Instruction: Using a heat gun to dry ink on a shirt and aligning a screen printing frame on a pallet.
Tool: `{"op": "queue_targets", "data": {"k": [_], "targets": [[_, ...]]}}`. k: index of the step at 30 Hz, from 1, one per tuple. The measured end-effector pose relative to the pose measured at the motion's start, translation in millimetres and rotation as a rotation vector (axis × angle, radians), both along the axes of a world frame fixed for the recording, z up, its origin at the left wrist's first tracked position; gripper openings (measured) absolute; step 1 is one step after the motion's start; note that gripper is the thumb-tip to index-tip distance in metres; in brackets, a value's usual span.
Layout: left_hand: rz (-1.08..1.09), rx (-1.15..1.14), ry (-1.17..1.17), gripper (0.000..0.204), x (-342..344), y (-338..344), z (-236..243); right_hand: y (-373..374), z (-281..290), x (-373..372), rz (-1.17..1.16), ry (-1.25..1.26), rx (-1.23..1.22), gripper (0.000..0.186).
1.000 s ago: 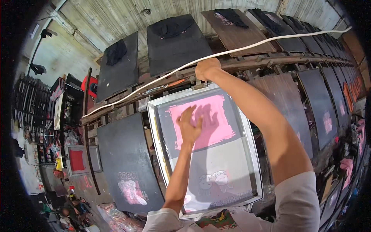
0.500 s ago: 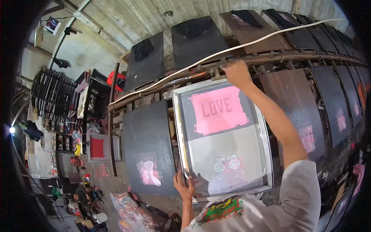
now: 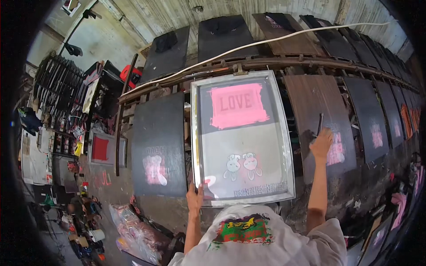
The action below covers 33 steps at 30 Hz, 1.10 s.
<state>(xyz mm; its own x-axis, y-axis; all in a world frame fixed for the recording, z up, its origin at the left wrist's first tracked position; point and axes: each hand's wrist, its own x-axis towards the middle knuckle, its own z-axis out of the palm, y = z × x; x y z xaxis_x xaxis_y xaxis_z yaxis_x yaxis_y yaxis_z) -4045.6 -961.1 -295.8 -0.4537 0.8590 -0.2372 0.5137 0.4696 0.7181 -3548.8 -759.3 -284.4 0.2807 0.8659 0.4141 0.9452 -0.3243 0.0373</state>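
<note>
A silk-screen frame [image 3: 286,133] with a pale metal rim lies on a board in front of me. Its mesh carries a pink block with lettering at the far end and two rabbit-head figures nearer to me. My left hand [image 3: 195,198] grips the lower left edge of the frame, fingers closed at the rim. Over the brown board [image 3: 306,104] to the right, my right hand [image 3: 322,142] is closed on a narrow dark tool [image 3: 320,120], seen edge-on; its exact kind is unclear. A pink print [image 3: 336,153] shows beside that hand.
Another dark board [image 3: 157,119] with a pink and white print stands left of the frame. More boards line the right and far side along a wooden rail [image 3: 301,62]. A pale hose [image 3: 248,49] crosses behind. A plastic-wrapped bundle [image 3: 142,235] lies at lower left.
My right hand has come down from the far rail to the board on the right, where a dark tool now shows in it. My left hand stays at the frame's edge. The view has shifted.
</note>
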Motion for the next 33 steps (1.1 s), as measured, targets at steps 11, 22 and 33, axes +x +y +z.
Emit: {"op": "queue_targets", "data": {"k": [11, 22, 33], "targets": [[0.1, -0.003, -0.063, 0.042, -12, -37, -12, -158, -8, -86, 0.055, 0.95, -0.386, 0.037], [0.14, -0.008, 0.038, 0.033, -14, -5, 7, -135, -6, -88, 0.012, 0.895, -0.315, 0.037], [0.08, 0.117, -0.073, 0.039, -15, 85, -43, -88, -61, -85, 0.158, 0.814, -0.186, 0.036]]}}
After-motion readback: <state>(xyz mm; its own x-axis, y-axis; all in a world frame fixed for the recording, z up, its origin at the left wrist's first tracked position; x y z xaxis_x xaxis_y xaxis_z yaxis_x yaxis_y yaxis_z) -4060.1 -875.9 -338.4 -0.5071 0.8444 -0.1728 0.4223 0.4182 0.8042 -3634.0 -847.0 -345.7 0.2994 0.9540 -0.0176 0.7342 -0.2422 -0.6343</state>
